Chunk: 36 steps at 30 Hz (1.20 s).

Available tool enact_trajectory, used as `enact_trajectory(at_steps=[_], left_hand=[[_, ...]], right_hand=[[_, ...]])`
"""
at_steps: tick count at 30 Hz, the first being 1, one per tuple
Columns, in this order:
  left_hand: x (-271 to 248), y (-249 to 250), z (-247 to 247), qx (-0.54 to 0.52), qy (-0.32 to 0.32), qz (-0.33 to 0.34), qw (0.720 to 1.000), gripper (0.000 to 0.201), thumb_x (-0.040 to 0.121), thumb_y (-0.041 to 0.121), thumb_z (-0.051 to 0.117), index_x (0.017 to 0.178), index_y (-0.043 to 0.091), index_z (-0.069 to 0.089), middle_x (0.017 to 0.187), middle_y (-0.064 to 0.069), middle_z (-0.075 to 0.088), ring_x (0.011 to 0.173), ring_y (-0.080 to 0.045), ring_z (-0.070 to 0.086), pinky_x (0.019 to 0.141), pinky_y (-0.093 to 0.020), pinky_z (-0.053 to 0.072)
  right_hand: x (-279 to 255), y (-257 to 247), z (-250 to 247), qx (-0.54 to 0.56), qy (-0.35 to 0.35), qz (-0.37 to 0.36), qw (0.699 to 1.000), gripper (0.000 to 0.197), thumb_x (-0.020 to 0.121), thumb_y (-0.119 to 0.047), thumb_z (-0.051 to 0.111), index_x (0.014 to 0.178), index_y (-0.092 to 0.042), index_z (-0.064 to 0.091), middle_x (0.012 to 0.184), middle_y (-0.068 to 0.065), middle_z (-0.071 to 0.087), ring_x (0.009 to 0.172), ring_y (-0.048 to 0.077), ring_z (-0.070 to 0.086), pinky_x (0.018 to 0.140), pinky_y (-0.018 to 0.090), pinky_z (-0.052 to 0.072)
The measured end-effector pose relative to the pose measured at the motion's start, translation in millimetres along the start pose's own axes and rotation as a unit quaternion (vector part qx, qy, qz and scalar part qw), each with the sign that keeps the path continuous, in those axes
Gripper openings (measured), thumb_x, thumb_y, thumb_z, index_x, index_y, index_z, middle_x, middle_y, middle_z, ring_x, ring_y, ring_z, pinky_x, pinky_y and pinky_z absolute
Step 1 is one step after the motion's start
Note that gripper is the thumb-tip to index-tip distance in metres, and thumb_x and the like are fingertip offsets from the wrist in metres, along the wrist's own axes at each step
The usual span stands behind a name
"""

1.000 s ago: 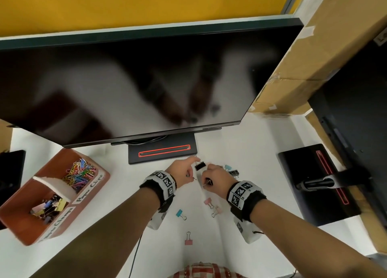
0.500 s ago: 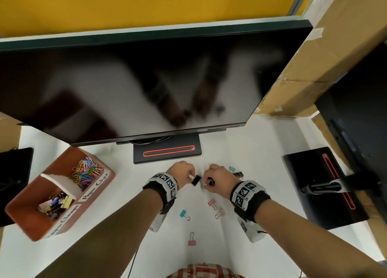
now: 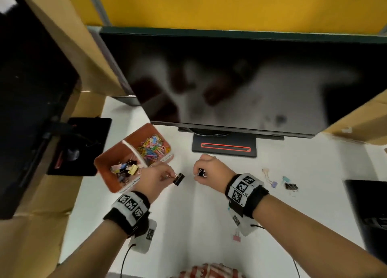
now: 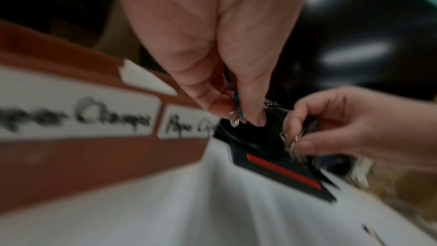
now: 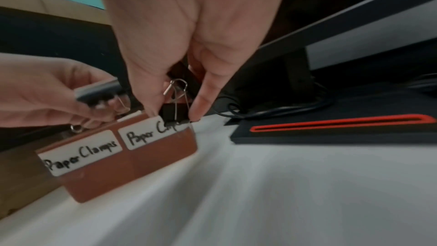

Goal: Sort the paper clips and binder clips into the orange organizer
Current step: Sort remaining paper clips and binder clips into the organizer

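- My left hand [image 3: 156, 178] pinches the wire handle of a black binder clip [image 3: 179, 179], just beside the orange organizer [image 3: 109, 174].
- My right hand [image 3: 209, 170] pinches another black binder clip [image 5: 173, 112] between thumb and fingers above the white tabletop [image 3: 188, 225].
- In the organizer, the far compartment holds colourful paper clips [image 3: 151, 146] and the near compartment holds binder clips [image 3: 125, 168].
- Some loose binder clips [image 3: 291, 186] lie on the tabletop at my right.

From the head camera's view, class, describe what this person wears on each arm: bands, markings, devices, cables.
Both forearms are bare, no sleeves. Each wrist carries a black fabric band with a white strip of square black-and-white code markers, left and right. Under each hangs a small white device with another marker; a thin black cable trails from it.
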<state>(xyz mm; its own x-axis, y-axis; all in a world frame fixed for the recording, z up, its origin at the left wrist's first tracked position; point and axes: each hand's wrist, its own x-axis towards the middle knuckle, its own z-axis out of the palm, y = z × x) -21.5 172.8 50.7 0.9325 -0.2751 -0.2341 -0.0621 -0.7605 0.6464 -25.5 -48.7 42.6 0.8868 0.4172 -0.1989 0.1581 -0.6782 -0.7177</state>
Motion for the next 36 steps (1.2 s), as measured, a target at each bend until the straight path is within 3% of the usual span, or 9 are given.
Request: enact_trajectory(at_steps=[4, 8, 12, 15, 20, 23, 25, 31, 36], left_hand=[[-31, -22, -70, -0.011, 0.11, -0.023, 0.994, 0.016, 0.069, 0.001, 0.076, 0.073, 0.015, 0.069, 0.081, 0.004, 0.06, 0.066, -0.006, 0.058, 0.065, -0.006, 0.044], [-33, -60, -117, 0.016, 0.158, -0.119, 0.98, 0.018, 0.072, 0.006, 0.074, 0.073, 0.022, 0.065, 0.083, -0.001, 0.063, 0.065, -0.008, 0.058, 0.067, -0.016, 0.044], [-15, -84, -119, -0.014, 0.081, -0.183, 0.98, 0.017, 0.077, 0.012, 0.07, 0.094, 0.015, 0.067, 0.095, -0.007, 0.07, 0.083, -0.02, 0.065, 0.08, -0.028, 0.052], [-8, -81, -113, 0.027, 0.027, -0.153, 0.987, 0.033, 0.081, 0.014, 0.065, 0.114, 0.011, 0.062, 0.113, -0.007, 0.067, 0.102, -0.022, 0.064, 0.095, -0.034, 0.05], [-5, -48, -96, -0.02, 0.023, -0.049, 0.998, 0.019, 0.082, 0.013, 0.062, 0.098, 0.021, 0.066, 0.104, 0.001, 0.069, 0.093, -0.011, 0.066, 0.091, -0.033, 0.053], [-2, -15, -66, -0.007, -0.012, -0.014, 1.0, 0.013, 0.081, 0.028, 0.066, 0.094, 0.027, 0.064, 0.094, 0.007, 0.064, 0.078, -0.005, 0.06, 0.078, -0.019, 0.052], [1, 10, -40, -0.006, -0.045, 0.027, 0.999, 0.013, 0.083, 0.024, 0.067, 0.095, 0.027, 0.063, 0.096, 0.003, 0.065, 0.075, -0.01, 0.059, 0.074, -0.017, 0.05], [-8, 79, 58, 0.054, -0.167, 0.08, 0.981, 0.034, 0.079, 0.031, 0.07, 0.11, 0.02, 0.058, 0.1, 0.003, 0.049, 0.08, -0.015, 0.054, 0.086, -0.031, 0.05], [-32, 100, 140, 0.107, -0.257, 0.051, 0.959, 0.062, 0.065, 0.047, 0.077, 0.114, 0.027, 0.046, 0.114, 0.002, 0.038, 0.105, -0.018, 0.044, 0.095, -0.033, 0.044]], right_hand=[[42, -52, 15, 0.0, 0.006, -0.069, 0.998, 0.007, 0.081, -0.014, 0.065, 0.088, -0.012, 0.065, 0.098, 0.006, 0.056, 0.089, 0.017, 0.055, 0.084, 0.026, 0.046], [86, -109, 40, -0.006, -0.003, -0.099, 0.995, 0.006, 0.082, -0.017, 0.065, 0.088, -0.014, 0.062, 0.1, 0.004, 0.054, 0.096, 0.02, 0.054, 0.089, 0.036, 0.048], [116, -142, 65, -0.005, -0.012, -0.055, 0.998, 0.022, 0.084, -0.026, 0.064, 0.103, -0.017, 0.059, 0.107, 0.004, 0.052, 0.096, 0.023, 0.056, 0.089, 0.041, 0.049], [114, -143, 68, -0.006, 0.005, -0.049, 0.999, 0.033, 0.085, -0.031, 0.062, 0.114, -0.021, 0.054, 0.113, 0.001, 0.05, 0.097, 0.02, 0.056, 0.087, 0.04, 0.051], [66, -95, 39, -0.017, 0.032, -0.058, 0.998, 0.025, 0.084, -0.025, 0.062, 0.108, -0.022, 0.057, 0.114, 0.001, 0.05, 0.096, 0.018, 0.054, 0.087, 0.036, 0.05], [13, -44, 15, -0.065, 0.026, 0.013, 0.997, 0.033, 0.084, -0.027, 0.062, 0.116, -0.024, 0.054, 0.115, 0.002, 0.049, 0.081, 0.012, 0.046, 0.085, 0.033, 0.049], [-27, -12, 1, -0.091, 0.026, 0.078, 0.992, 0.037, 0.085, -0.031, 0.062, 0.119, -0.027, 0.05, 0.115, 0.001, 0.047, 0.082, 0.015, 0.049, 0.085, 0.037, 0.05], [-138, 66, -20, -0.117, -0.024, 0.228, 0.966, 0.063, 0.079, -0.037, 0.068, 0.133, -0.032, 0.034, 0.126, 0.003, 0.037, 0.099, 0.023, 0.054, 0.085, 0.038, 0.051], [-182, 101, -9, -0.107, -0.072, 0.257, 0.958, 0.073, 0.078, -0.031, 0.07, 0.139, -0.032, 0.03, 0.136, 0.006, 0.029, 0.112, 0.031, 0.051, 0.093, 0.038, 0.048]])
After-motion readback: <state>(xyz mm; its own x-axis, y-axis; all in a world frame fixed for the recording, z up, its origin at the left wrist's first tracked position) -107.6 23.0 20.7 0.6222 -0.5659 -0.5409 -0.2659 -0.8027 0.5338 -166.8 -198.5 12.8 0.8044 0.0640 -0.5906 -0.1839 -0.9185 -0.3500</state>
